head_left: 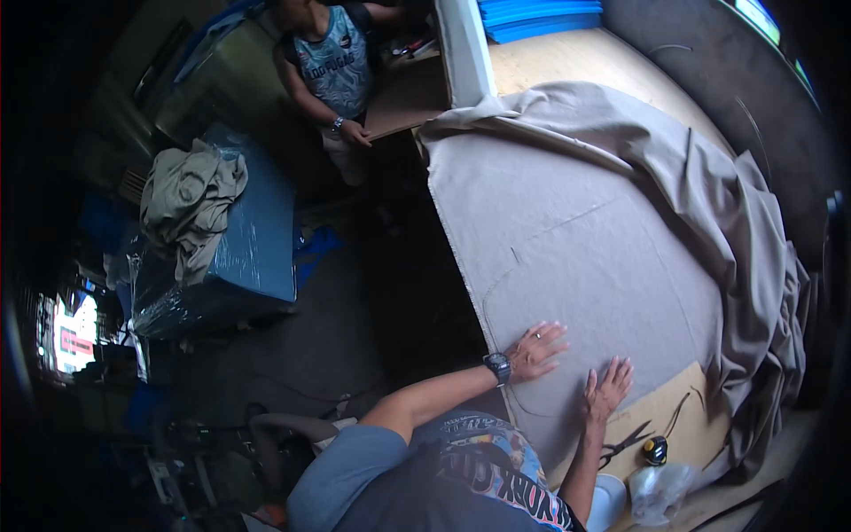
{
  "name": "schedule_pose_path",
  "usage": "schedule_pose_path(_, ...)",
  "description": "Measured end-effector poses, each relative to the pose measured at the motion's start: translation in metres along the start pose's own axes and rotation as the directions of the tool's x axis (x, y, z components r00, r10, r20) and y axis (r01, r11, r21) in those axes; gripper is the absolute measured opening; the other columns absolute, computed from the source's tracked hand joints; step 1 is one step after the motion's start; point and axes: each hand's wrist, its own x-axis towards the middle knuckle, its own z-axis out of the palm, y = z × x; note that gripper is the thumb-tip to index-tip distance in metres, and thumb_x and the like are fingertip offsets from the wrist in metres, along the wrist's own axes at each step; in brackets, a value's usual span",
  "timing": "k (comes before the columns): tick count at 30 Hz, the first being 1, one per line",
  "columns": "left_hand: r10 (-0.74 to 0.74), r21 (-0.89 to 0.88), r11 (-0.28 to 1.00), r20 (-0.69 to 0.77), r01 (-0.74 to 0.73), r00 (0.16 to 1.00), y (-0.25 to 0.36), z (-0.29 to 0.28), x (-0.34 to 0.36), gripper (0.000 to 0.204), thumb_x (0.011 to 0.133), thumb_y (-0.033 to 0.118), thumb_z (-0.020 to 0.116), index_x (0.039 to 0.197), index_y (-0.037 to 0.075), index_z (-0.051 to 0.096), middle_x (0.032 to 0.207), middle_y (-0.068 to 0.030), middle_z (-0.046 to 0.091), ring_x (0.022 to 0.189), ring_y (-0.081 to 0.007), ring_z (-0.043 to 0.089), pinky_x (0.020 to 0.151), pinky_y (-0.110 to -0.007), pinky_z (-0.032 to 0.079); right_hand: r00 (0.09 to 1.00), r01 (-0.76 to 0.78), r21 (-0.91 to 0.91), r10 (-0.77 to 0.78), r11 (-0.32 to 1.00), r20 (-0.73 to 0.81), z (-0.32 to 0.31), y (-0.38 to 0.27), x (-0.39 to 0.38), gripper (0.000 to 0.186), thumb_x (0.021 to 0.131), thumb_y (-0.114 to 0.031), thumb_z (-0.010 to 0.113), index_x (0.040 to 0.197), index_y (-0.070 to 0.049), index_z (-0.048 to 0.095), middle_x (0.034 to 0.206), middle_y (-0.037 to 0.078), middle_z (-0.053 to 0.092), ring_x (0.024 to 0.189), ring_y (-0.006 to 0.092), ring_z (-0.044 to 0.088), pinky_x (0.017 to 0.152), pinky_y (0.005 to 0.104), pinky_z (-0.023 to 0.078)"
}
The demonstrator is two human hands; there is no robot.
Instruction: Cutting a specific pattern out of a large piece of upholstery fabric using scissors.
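Beige-grey fabric point(567, 257) lies spread over a wooden work table, with faint curved and straight lines showing on it. My left hand point(538, 352), with a dark watch at the wrist and a ring, rests flat on the cloth near its left edge, fingers stretched out. Close by on the right, my right hand point(609, 388) also lies on the fabric near its front edge, fingers spread. Neither hand holds anything. Just below my right hand, black scissors point(625, 446) lie on the bare wood beside a yellow-and-black tape measure point(655, 450).
Gathered folds of cloth point(745, 239) run along the table's far and right sides. A clear plastic bag point(659, 492) sits near the front. Blue sheets point(541, 19) are stacked at the back. Another person point(332, 71) touches a brown board point(408, 102). Crumpled fabric point(191, 199) tops a plastic-wrapped block point(253, 244).
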Motion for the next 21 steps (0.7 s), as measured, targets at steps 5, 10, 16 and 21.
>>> schedule_pose_path(5,-0.204,0.139,0.963,-0.190,0.232,0.960,-0.075,-0.033,-0.003,0.064,0.095,0.043,0.051,0.149,0.012,0.038,0.159,-0.0183,0.023,0.149,-0.0349,0.014,0.121,-0.053,0.006,1.000,0.016,-0.082,-0.014,0.996,0.026,-0.005,-0.014,-0.013,0.067,0.097,-0.038,0.053,0.150,-0.003,0.033,0.159,0.022,0.023,0.148,0.0388,0.018,0.119,0.0535,0.012)
schedule_pose_path(10,-0.309,0.079,0.940,-0.210,0.331,0.928,-0.102,-0.047,-0.043,0.066,0.092,0.046,0.053,0.146,0.009,0.043,0.159,-0.0181,0.023,0.150,-0.0343,0.013,0.122,-0.052,0.005,0.997,0.071,-0.222,-0.062,0.973,0.047,-0.002,-0.011,-0.015,0.064,0.101,-0.044,0.045,0.150,-0.003,0.036,0.156,0.024,0.029,0.145,0.0401,0.025,0.118,0.0532,0.018)
schedule_pose_path(16,-0.284,-0.015,0.957,-0.230,0.288,0.931,-0.111,-0.035,-0.055,0.074,0.091,0.049,0.054,0.151,0.010,0.034,0.162,-0.0210,0.013,0.151,-0.0355,0.007,0.122,-0.054,0.002,0.743,0.571,-0.630,-0.658,0.527,0.122,0.004,0.014,0.001,0.066,0.099,-0.044,0.046,0.150,-0.006,0.028,0.135,0.029,0.053,0.127,0.0434,0.050,0.105,0.0655,0.037)
schedule_pose_path(21,-0.231,-0.030,0.972,-0.283,0.233,0.931,-0.115,-0.033,-0.057,0.081,0.089,0.053,0.057,0.151,0.007,0.032,0.162,-0.0221,0.010,0.151,-0.0347,0.004,0.122,-0.054,-0.001,0.875,0.460,-0.288,-0.484,0.840,-0.015,0.043,-0.057,0.078,0.061,0.103,-0.046,0.041,0.147,-0.003,0.041,0.149,0.026,0.039,0.138,0.0408,0.038,0.113,0.0501,0.031)
